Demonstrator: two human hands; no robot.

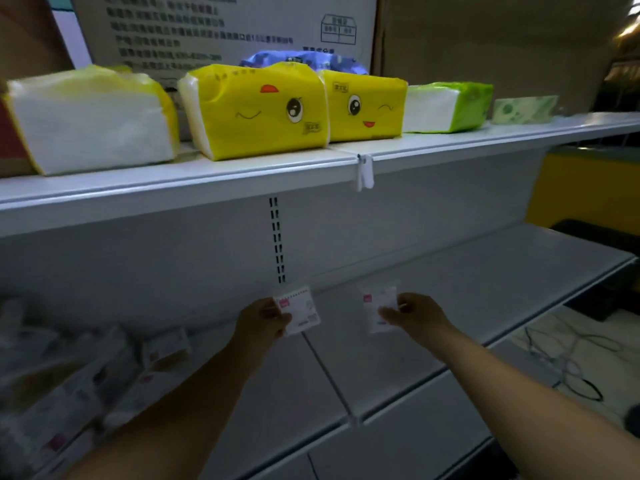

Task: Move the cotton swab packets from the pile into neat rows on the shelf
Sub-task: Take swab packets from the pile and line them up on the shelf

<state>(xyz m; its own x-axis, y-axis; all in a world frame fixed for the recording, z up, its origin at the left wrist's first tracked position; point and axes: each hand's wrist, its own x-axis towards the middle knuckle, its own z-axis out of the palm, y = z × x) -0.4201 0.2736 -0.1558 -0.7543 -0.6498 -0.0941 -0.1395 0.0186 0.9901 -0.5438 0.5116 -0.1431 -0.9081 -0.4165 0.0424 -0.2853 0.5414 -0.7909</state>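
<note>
**At the lower shelf [485, 289]: two cotton swab packets, one per hand**

Toward the shelf's back wall, two flat white packets were held upright, labels facing outward and apart from each other. This was probably to start a front-facing row.
- **Left hand [265, 318]:** pinched the left packet [301, 311] by its lower-left edge, above the back end of the wire divider [329, 375].
- **Right hand [417, 315]:** fingers curled on the right packet [377, 311] at its right side, over the right-hand bay.
- **Set down or not:** could not be told for either packet.
- **Pile [86, 382]:** the remaining packets lay at far left on the same shelf, blurred.
- **Labels:** a red mark sat at each packet's top-left corner, and the fine print beneath was illegible.
- **Upper shelf [207, 181]:** yellow tissue packs [256, 109] bore winking cartoon faces, with a small logo that was unreadable.
- **Carton [207, 29]:** stood behind the packs, its printed lines too blurred to read.
</note>
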